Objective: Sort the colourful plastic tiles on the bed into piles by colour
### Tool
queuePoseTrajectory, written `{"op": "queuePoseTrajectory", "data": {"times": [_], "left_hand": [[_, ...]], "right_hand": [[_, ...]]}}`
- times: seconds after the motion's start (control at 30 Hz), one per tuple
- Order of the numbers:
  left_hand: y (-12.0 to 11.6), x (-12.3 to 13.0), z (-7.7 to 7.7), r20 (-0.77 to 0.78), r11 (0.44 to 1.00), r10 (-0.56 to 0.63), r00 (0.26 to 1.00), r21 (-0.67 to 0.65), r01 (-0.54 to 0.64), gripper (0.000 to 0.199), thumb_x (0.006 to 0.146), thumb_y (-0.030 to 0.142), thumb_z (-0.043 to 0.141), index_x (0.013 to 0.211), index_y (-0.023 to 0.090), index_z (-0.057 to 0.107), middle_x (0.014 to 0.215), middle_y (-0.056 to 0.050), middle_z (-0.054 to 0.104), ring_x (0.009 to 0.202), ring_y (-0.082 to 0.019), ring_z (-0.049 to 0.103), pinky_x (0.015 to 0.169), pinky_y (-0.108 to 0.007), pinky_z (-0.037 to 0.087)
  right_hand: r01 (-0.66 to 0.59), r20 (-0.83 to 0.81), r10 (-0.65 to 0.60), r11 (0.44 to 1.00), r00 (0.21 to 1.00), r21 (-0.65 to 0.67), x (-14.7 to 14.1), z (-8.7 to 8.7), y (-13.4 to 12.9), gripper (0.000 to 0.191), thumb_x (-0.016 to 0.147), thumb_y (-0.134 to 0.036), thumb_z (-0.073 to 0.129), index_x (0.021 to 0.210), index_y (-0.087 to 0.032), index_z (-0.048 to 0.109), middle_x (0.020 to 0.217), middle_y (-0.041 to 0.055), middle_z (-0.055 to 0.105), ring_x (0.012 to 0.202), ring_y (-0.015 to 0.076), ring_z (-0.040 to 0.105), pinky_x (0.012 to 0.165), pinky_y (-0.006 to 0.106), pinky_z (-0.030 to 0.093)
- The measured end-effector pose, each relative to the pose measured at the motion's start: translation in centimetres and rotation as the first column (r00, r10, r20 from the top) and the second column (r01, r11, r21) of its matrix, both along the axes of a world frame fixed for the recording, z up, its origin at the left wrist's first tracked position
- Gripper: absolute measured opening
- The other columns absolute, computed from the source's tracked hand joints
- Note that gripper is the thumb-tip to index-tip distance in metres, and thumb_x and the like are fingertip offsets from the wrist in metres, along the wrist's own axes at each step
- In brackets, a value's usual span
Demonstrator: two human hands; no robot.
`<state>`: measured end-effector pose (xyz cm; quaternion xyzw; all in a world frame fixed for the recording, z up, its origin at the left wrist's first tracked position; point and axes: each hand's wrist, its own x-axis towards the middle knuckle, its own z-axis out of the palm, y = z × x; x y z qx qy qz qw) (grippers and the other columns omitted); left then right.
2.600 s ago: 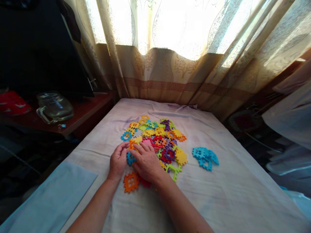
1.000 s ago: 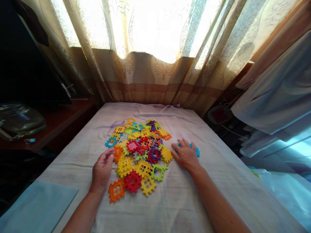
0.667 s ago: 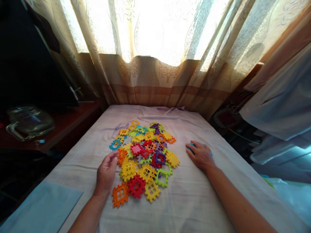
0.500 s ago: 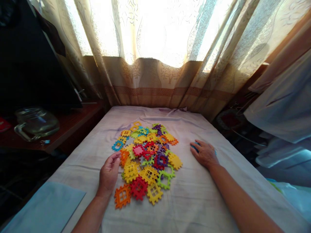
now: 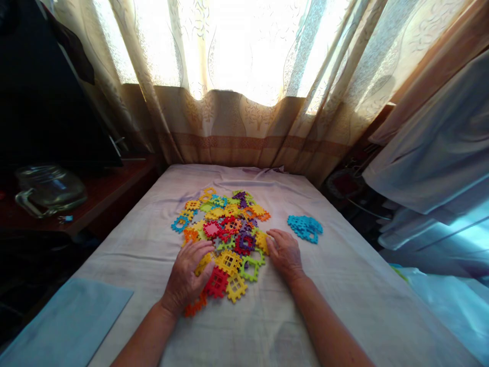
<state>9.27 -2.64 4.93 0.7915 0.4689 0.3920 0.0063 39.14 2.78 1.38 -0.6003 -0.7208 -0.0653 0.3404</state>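
Moved since the earlier frame: right hand [image 5: 286, 256], from the blue pieces [image 5: 302, 225] to the right edge of the pile [image 5: 228, 253], its hold undeterminable. Left hand [image 5: 187, 275] loosely spread over the pile's near left, nothing visibly gripped. Notched pieces, on creased cloth [image 5: 237, 341], judged light, stiff plastic; best pinched by rims. Patterned curtain [image 5: 244, 148] beyond.

Forearms [image 5: 323, 318] forward, left hand [image 5: 184, 279] palm down, thumb apart, right hand [image 5: 286, 254] palm down, fingers loosely bent
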Motion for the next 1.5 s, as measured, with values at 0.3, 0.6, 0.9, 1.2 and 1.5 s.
{"op": "queuePoseTrajectory", "data": {"times": [0.3, 0.6, 0.9, 1.2, 1.5], "left_hand": [[-3.8, 5.7, 0.5, -0.425, 0.969, -0.207, 0.881, -0.216, 0.124, 0.061, 0.080, 0.049, 0.068, 0.136, 0.032, 0.052, 0.147, -0.008, 0.050, 0.137, -0.031, 0.042, 0.116, -0.061, 0.021], [-3.0, 4.8, -1.5, -0.410, 0.997, 0.032, 0.911, -0.054, -0.059, 0.033, 0.092, 0.038, 0.053, 0.123, 0.036, 0.064, 0.142, -0.006, 0.056, 0.132, -0.028, 0.048, 0.117, -0.060, 0.016], [-3.5, 3.4, -1.9, -0.380, 0.989, 0.144, 0.914, 0.031, -0.143, 0.036, 0.089, 0.025, 0.052, 0.122, 0.028, 0.064, 0.140, -0.010, 0.057, 0.132, -0.030, 0.049, 0.116, -0.059, 0.019], [-4.8, 0.1, -1.4, -0.257, 0.984, 0.173, 0.951, 0.078, -0.158, 0.029, 0.093, 0.028, 0.049, 0.117, 0.027, 0.065, 0.127, -0.007, 0.067, 0.119, -0.025, 0.060, 0.113, -0.053, 0.030], [-3.0, -2.6, -2.4, -0.009, 0.950, 0.312, 0.950, -0.007, -0.312, 0.030, 0.092, 0.037, 0.046, 0.106, 0.024, 0.069, 0.114, -0.008, 0.072, 0.103, -0.023, 0.068, 0.101, -0.045, 0.048]], "right_hand": [[0.100, 0.048, -0.094, 0.982, 0.994, -0.160, -1.4, 0.7, -2.5, 0.038, 0.083, -0.033, 0.063, 0.118, -0.019, 0.062, 0.114, 0.0101, 0.067, 0.103, 0.0257, 0.058, 0.086, 0.038, 0.041], [0.032, -0.091, -0.041, 0.995, 0.995, -0.090, 0.1, 0.1, -1.8, 0.038, 0.083, -0.032, 0.057, 0.118, -0.017, 0.063, 0.116, 0.0106, 0.068, 0.105, 0.0236, 0.059, 0.090, 0.036, 0.042], [0.216, 0.059, -0.210, 0.967, 0.976, -0.134, 2.9, 0.3, -2.0, 0.027, 0.080, -0.024, 0.058, 0.104, -0.021, 0.070, 0.112, 0.0110, 0.066, 0.102, 0.0271, 0.057, 0.083, 0.039, 0.041], [-0.018, 0.091, 0.024, 0.997, 0.996, -0.072, 0.6, 0.9, -2.1, 0.030, 0.083, -0.029, 0.061, 0.112, -0.022, 0.066, 0.124, 0.0085, 0.066, 0.118, 0.0272, 0.051, 0.101, 0.043, 0.031], [-0.088, 0.077, 0.099, 0.987, 0.992, -0.133, 0.2, 1.0, -1.7, 0.022, 0.085, -0.026, 0.058, 0.105, -0.022, 0.067, 0.110, 0.0072, 0.070, 0.106, 0.0226, 0.058, 0.095, 0.038, 0.033]]}}
